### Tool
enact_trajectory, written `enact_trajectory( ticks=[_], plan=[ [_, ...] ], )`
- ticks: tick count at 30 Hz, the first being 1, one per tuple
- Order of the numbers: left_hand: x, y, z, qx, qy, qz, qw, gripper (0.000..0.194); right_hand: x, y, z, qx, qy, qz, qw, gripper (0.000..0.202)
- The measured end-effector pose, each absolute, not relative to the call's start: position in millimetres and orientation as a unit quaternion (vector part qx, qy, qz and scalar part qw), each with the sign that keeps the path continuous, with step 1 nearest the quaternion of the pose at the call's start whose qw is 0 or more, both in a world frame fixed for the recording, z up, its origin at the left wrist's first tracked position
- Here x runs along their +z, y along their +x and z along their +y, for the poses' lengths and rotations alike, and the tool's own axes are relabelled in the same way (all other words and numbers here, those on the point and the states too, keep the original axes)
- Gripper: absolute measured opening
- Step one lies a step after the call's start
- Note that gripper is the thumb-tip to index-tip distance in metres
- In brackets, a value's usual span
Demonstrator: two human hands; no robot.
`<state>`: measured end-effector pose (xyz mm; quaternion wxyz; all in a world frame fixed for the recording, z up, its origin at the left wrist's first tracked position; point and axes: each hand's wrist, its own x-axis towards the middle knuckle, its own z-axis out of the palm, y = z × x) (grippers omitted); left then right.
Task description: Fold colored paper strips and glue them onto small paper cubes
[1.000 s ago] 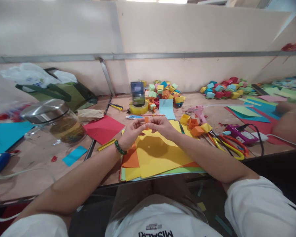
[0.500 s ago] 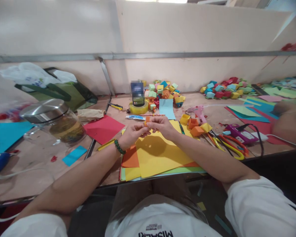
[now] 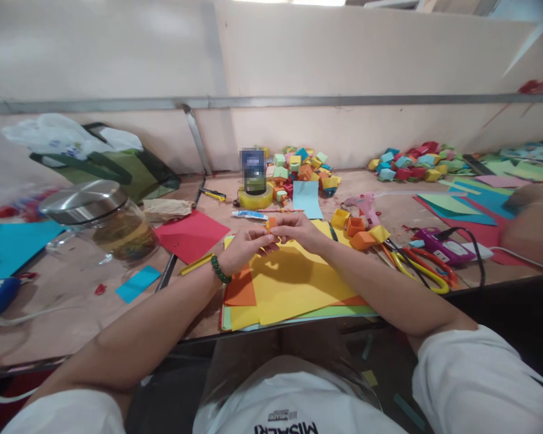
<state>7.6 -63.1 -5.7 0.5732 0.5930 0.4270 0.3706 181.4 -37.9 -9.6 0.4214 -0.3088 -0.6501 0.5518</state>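
A small folded piece of orange paper (image 3: 271,223) is pinched between my two hands, above a stack of coloured sheets. My left hand (image 3: 248,246), with a green bead bracelet at the wrist, grips it from the left with closed fingers. From the right, my right hand (image 3: 300,232) holds the same piece between thumb and fingers. Beneath them lies a yellow sheet (image 3: 294,289) with orange (image 3: 241,288) and green paper under it. Close to my right forearm sit a yellow paper box (image 3: 341,218) and an orange paper box (image 3: 355,226), both hollow on top.
Scissors (image 3: 423,268), a pink glue gun (image 3: 367,208) and a purple power strip (image 3: 438,246) lie to the right. Piles of paper cubes (image 3: 305,172) stand along the wall. A glass jar (image 3: 102,226) is on the left. Another person's hand (image 3: 536,220) shows at the right edge.
The view has shifted very slightly. My hands stay in nearly the same place, with small finger movements around the orange paper piece.
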Motion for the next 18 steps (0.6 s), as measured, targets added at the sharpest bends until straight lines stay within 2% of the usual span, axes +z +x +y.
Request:
enact_trajectory(
  ticks=[6,11,14,18],
  plan=[
    [-10,7,-59,0.374,0.557,0.435,0.601,0.033,-14,185,-31,0.559,-0.312,-0.656,0.399,0.018],
    [-7,7,-58,0.378,0.561,0.448,0.585,0.022,-19,181,-34,0.51,-0.287,-0.67,0.457,0.014],
    [-6,7,-59,0.387,0.56,0.454,0.574,0.019,-25,179,-36,0.377,-0.285,-0.725,0.501,0.009],
    [-7,8,-60,0.398,0.572,0.451,0.557,0.024,-27,181,-37,0.124,-0.23,-0.813,0.52,0.015]
  ],
)
